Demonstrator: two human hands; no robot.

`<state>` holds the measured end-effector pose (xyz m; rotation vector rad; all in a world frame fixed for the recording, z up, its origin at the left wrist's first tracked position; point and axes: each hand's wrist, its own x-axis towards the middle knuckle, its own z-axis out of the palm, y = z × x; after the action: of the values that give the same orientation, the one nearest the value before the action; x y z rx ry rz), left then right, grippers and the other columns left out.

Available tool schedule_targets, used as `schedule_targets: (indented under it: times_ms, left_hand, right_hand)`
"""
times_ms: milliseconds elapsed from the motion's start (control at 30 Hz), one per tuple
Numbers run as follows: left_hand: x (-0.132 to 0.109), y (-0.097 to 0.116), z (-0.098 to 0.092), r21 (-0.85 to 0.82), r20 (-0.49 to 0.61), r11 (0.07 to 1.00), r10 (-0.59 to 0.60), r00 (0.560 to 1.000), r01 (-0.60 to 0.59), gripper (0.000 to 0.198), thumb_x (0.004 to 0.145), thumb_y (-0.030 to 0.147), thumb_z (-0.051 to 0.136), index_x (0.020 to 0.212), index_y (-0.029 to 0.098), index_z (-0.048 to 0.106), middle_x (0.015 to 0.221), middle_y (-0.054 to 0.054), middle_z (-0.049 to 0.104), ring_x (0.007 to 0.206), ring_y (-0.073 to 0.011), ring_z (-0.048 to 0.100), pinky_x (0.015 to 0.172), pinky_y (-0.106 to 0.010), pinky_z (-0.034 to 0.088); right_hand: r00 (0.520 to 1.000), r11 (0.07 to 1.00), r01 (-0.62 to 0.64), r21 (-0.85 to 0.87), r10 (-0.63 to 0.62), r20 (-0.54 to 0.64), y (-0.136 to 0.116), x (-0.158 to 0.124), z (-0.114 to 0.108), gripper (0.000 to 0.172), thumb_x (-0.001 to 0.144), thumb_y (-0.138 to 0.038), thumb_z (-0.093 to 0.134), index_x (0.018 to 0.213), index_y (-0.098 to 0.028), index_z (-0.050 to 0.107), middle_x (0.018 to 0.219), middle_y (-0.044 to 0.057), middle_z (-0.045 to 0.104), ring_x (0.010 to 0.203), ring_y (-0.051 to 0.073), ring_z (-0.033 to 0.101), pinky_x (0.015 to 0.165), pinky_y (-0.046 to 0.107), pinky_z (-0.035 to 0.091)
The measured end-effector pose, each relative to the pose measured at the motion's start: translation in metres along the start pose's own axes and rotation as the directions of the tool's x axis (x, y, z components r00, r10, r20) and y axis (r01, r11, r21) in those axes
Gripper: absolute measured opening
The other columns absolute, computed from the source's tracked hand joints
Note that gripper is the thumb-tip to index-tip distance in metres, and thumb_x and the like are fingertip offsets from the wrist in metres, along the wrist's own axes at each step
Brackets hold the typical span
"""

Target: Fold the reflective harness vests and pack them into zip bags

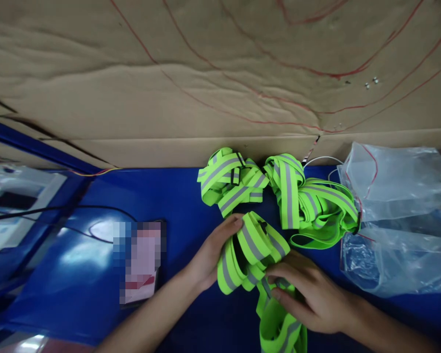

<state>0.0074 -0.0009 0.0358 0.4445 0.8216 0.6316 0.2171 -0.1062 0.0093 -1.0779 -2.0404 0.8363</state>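
Note:
Neon green straps with a grey reflective stripe, looped into a loose bundle [250, 245], hang between my two hands in the head view. My left hand [215, 252] grips the bundle from its left side, thumb on top near a small black buckle. On the right side, my right hand [305, 289] has its thumb and fingers closed round the strap lower down. From there, more strap loops [281, 326] fall toward the bottom edge. Behind my hands lie a folded strap bundle [230, 179] and, to its right, another strap pile [312, 201].
Clear plastic bags [400, 176] lie at the right on the blue table [183, 196]. A phone-like device [143, 262] with a blurred screen and a cable sits left. A cardboard wall [206, 108] with red lines rises behind. White equipment [22, 201] stands far left.

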Motion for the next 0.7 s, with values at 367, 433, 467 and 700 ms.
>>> schedule_targets:
  times_ms: [367, 433, 467, 700]
  left_hand:
    - [0.0001, -0.0026, -0.0010, 0.031, -0.017, 0.999, -0.030, 0.999, 0.030, 0.027, 0.085, 0.032, 0.084, 0.100, 0.016, 0.068, 0.084, 0.001, 0.067, 0.076, -0.0117, 0.065, 0.075, -0.023, 0.053]
    - [0.0000, -0.0025, -0.0009, 0.030, -0.014, 0.999, -0.029, 0.999, 0.030, 0.026, 0.085, 0.032, 0.084, 0.099, 0.017, 0.069, 0.083, 0.001, 0.067, 0.076, -0.0117, 0.065, 0.075, -0.023, 0.053]
    - [-0.0001, -0.0024, -0.0010, 0.031, -0.011, 0.999, -0.030, 0.999, 0.030, 0.026, 0.085, 0.032, 0.084, 0.099, 0.017, 0.069, 0.084, 0.001, 0.068, 0.076, -0.0117, 0.065, 0.075, -0.023, 0.053]
    - [-0.0005, -0.0018, -0.0015, 0.038, -0.013, 0.999, -0.033, 0.999, 0.033, 0.026, 0.085, 0.032, 0.084, 0.100, 0.016, 0.070, 0.084, 0.001, 0.068, 0.076, -0.0113, 0.065, 0.075, -0.022, 0.054]
  right_hand:
    - [1.000, 1.000, -0.002, 0.007, 0.002, -0.006, -0.0013, 0.0012, -0.0009, 0.017, 0.098, -0.015, 0.057, 0.113, -0.021, 0.059, 0.095, 0.002, 0.072, 0.083, 0.016, 0.065, 0.076, 0.029, 0.049]
    - [1.000, 1.000, -0.002, 0.008, 0.002, -0.005, -0.0008, 0.0012, -0.0006, 0.017, 0.097, -0.015, 0.058, 0.113, -0.021, 0.059, 0.095, 0.002, 0.072, 0.084, 0.016, 0.065, 0.076, 0.030, 0.049]
    - [1.000, 1.000, -0.004, 0.007, 0.004, -0.007, -0.0006, 0.0012, -0.0004, 0.017, 0.097, -0.015, 0.058, 0.113, -0.021, 0.060, 0.096, 0.002, 0.072, 0.084, 0.016, 0.065, 0.076, 0.030, 0.050]
    - [1.000, 0.999, -0.017, 0.046, 0.017, 0.006, 0.0008, 0.0016, 0.0003, 0.016, 0.098, -0.016, 0.058, 0.113, -0.021, 0.060, 0.096, 0.004, 0.072, 0.084, 0.017, 0.064, 0.076, 0.030, 0.048]
